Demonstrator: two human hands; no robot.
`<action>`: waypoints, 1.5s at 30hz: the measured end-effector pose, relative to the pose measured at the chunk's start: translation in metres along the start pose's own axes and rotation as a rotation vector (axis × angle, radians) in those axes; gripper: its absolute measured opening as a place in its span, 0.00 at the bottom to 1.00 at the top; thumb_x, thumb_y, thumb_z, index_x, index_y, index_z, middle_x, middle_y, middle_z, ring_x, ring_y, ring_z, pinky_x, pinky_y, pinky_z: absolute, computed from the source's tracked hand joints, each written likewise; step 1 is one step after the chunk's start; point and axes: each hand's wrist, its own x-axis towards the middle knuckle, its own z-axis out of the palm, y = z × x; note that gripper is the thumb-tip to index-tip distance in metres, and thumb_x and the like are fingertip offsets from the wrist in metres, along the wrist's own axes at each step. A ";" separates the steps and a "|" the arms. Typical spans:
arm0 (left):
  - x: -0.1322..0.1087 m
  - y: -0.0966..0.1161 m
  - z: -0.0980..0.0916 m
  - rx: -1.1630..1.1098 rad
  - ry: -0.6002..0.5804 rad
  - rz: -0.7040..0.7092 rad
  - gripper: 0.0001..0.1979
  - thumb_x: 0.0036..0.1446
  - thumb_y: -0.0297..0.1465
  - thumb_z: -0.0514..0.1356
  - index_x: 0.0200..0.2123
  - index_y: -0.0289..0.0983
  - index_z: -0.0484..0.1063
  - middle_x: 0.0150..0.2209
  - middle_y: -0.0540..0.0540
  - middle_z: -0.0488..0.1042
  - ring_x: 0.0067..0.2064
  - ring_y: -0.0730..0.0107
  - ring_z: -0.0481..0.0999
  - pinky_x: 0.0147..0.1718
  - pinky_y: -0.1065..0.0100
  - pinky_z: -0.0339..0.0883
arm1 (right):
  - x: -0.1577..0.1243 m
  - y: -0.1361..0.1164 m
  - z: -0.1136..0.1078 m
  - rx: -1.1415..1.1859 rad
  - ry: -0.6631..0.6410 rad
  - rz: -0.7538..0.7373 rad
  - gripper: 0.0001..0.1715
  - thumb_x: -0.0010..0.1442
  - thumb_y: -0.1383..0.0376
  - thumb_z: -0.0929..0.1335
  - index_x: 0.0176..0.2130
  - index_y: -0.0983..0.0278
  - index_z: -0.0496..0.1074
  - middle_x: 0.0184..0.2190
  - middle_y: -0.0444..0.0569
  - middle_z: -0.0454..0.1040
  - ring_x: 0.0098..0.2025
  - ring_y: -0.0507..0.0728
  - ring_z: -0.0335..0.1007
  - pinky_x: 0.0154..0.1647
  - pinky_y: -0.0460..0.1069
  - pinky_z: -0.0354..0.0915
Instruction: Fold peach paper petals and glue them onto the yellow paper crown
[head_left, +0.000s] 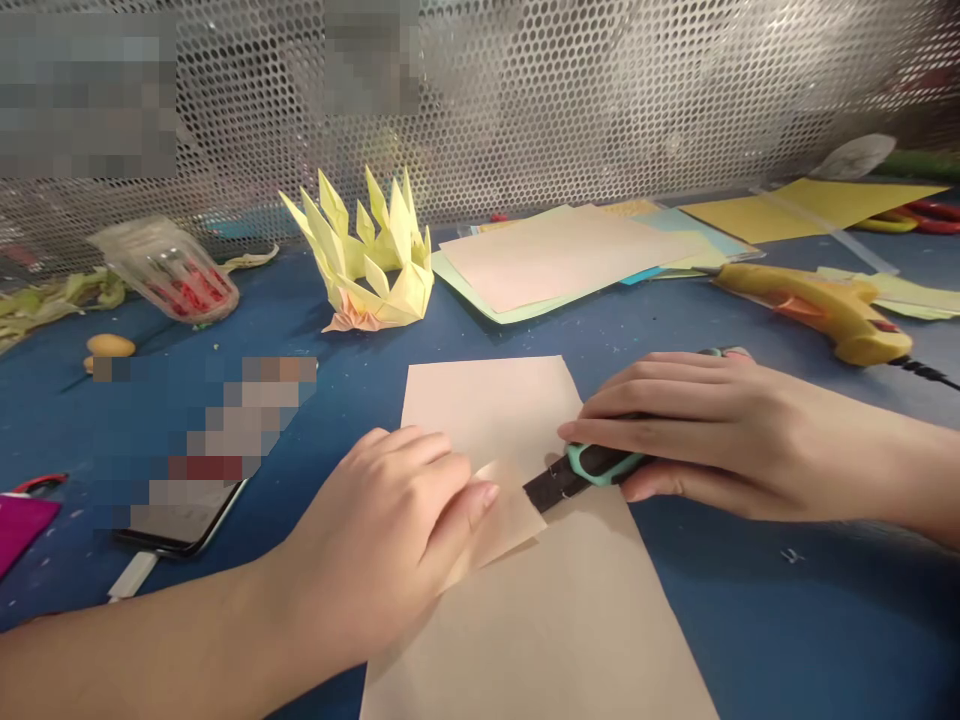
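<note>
A pale peach sheet of paper (555, 620) lies on the blue table in front of me, its near end running out of view. My left hand (412, 500) presses on it with curled fingers and holds a raised flap of the paper (499, 535) under the thumb. From the right, my right hand (697, 430) grips a pair of scissors (592, 470) with black blades and mint-green handles. Their blades reach into the paper beside the flap, and the tips are hidden behind it.
A yellow folded-paper crown (401, 285) stands behind the sheet. Beyond it lie stacked coloured papers (555, 250). A yellow glue gun (810, 305) rests at right, its cord trailing off. On the left are a phone (180, 535) on a cable and a tilted plastic cup (176, 270).
</note>
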 end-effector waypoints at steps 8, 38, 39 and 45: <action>-0.001 0.004 -0.002 -0.056 -0.015 -0.104 0.14 0.69 0.29 0.49 0.28 0.41 0.58 0.26 0.54 0.68 0.27 0.69 0.68 0.27 0.68 0.54 | 0.003 -0.003 0.002 -0.050 0.012 -0.020 0.21 0.72 0.58 0.62 0.55 0.68 0.71 0.41 0.54 0.79 0.42 0.59 0.75 0.41 0.53 0.69; 0.000 -0.001 0.007 -0.070 0.069 0.005 0.13 0.69 0.25 0.49 0.39 0.41 0.72 0.33 0.50 0.74 0.32 0.69 0.75 0.33 0.70 0.67 | 0.006 -0.018 0.002 -0.012 -0.005 0.057 0.17 0.72 0.61 0.62 0.53 0.64 0.72 0.39 0.51 0.79 0.39 0.60 0.76 0.37 0.53 0.69; 0.000 -0.001 0.007 -0.075 0.066 0.003 0.13 0.69 0.25 0.49 0.39 0.41 0.72 0.33 0.50 0.74 0.32 0.69 0.75 0.33 0.70 0.67 | 0.007 -0.019 0.003 -0.017 0.006 0.056 0.17 0.71 0.60 0.62 0.53 0.64 0.72 0.38 0.51 0.79 0.39 0.60 0.77 0.37 0.53 0.69; 0.001 -0.002 0.008 -0.114 0.031 -0.025 0.14 0.70 0.26 0.47 0.40 0.41 0.72 0.34 0.50 0.74 0.33 0.68 0.74 0.33 0.68 0.65 | 0.010 -0.024 0.004 0.012 0.006 0.081 0.17 0.71 0.60 0.62 0.52 0.65 0.73 0.37 0.51 0.79 0.38 0.60 0.77 0.35 0.53 0.69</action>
